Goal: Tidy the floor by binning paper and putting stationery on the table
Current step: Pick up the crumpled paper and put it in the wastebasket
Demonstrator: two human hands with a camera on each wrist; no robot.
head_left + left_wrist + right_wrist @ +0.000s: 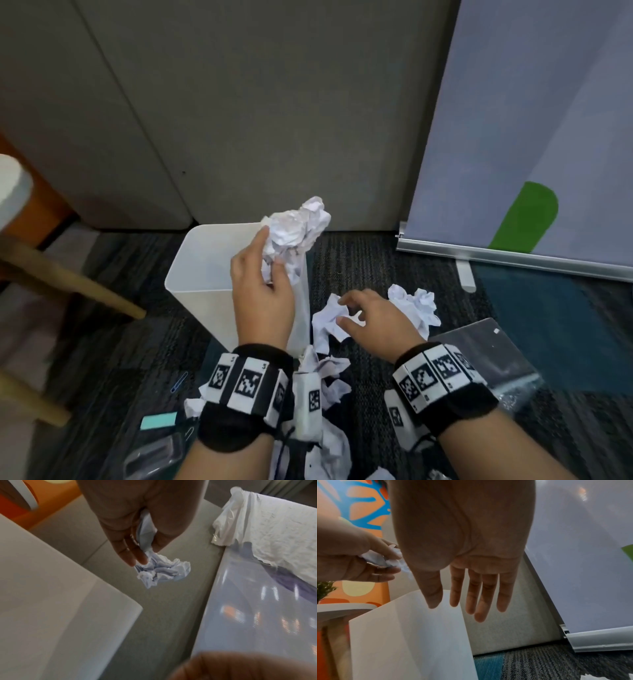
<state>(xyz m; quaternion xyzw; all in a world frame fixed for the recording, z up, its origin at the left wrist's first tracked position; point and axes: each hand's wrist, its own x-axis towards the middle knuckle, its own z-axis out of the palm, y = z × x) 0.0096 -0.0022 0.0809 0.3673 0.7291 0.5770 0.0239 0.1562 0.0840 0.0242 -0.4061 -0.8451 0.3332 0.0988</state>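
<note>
My left hand (263, 270) grips a crumpled white paper ball (298, 229) and holds it above the far right corner of the white bin (191, 274). The left wrist view shows the paper ball (163, 570) pinched between thumb and fingers, beside the bin (51, 601). My right hand (356, 311) hovers with straight, spread fingers (479, 595) over loose crumpled paper (330, 322) on the carpet and holds nothing. More crumpled paper (416, 305) lies right of it, and several pieces (325, 377) lie between my wrists.
A blue paper clip (180, 382), a teal eraser (158, 420) and a clear plastic case (154, 455) lie on the carpet at lower left. A clear plastic bag (493, 363) lies at right. A roll-up banner base (513, 257) stands at right, wooden legs (68, 281) at left.
</note>
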